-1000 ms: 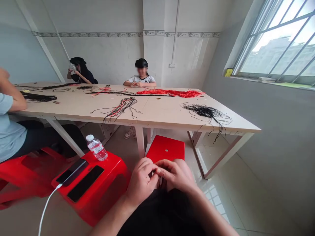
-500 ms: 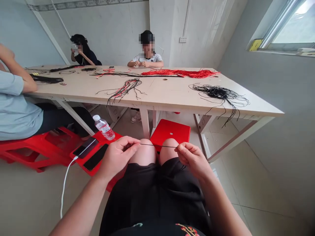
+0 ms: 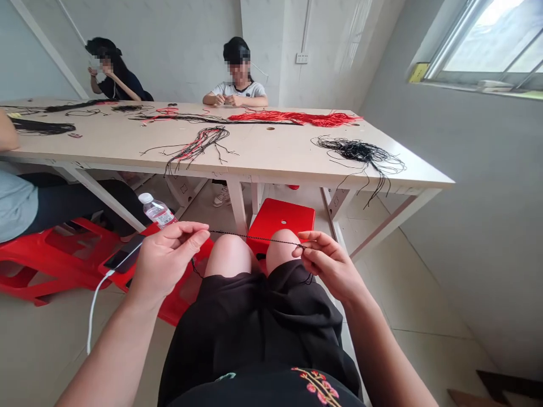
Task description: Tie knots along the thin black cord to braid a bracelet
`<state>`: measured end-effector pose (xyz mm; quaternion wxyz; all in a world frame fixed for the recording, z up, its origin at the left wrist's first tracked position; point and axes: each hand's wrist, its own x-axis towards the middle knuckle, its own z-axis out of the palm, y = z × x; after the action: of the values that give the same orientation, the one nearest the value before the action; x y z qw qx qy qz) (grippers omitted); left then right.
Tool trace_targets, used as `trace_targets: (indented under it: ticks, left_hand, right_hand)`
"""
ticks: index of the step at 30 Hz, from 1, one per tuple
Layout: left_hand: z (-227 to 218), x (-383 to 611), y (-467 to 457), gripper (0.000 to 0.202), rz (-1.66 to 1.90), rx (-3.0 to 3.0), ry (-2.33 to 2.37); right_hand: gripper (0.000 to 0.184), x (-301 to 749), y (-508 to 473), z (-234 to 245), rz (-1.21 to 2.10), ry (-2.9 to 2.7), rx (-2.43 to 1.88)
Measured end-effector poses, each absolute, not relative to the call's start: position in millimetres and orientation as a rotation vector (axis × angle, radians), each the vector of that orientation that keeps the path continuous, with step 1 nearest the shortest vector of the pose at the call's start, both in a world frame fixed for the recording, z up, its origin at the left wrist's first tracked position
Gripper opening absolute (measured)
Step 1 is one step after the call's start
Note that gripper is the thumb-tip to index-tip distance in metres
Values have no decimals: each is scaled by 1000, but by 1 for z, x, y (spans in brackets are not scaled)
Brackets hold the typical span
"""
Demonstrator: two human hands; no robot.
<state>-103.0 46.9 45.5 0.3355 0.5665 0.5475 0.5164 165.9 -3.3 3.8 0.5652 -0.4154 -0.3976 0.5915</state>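
A thin black braided cord (image 3: 254, 237) is stretched taut above my knees, level between both hands. My left hand (image 3: 165, 261) pinches its left end between thumb and forefinger, and a short tail hangs below. My right hand (image 3: 328, 264) pinches the right end, fingers curled, with another loose tail drooping onto my black shorts. Both hands sit in front of a red stool (image 3: 282, 223).
A long pale table (image 3: 263, 158) ahead carries a black cord tangle (image 3: 356, 151), a red bundle (image 3: 297, 117) and mixed strands (image 3: 199, 142). Two people sit at its far side, another at the left. A second red stool holds a water bottle (image 3: 156, 210) and a phone (image 3: 125, 254).
My hands went from close together in my lap to spread apart, pulling the cord tight; the gap widened further. The view tilted downward.
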Motion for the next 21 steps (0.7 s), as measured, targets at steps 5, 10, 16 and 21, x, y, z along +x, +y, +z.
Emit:
trace_targets:
  ticks: [5, 10, 16, 21]
  left_hand:
    - [45, -102, 45, 28, 1263, 1513, 1392]
    - [45, -97, 41, 20, 1211, 1796, 1462]
    - [40, -98, 42, 22, 1178, 1816, 1571]
    - [36, -94, 42, 26, 1151, 1712, 1510]
  right_hand:
    - [33, 167, -12, 5, 1270, -1022, -1108]
    - [30, 172, -16, -2, 1098, -1132, -1177]
    - [20, 171, -22, 3, 923, -1319, -1301]
    - [23, 172, -25, 2, 861, -1320, -1378]
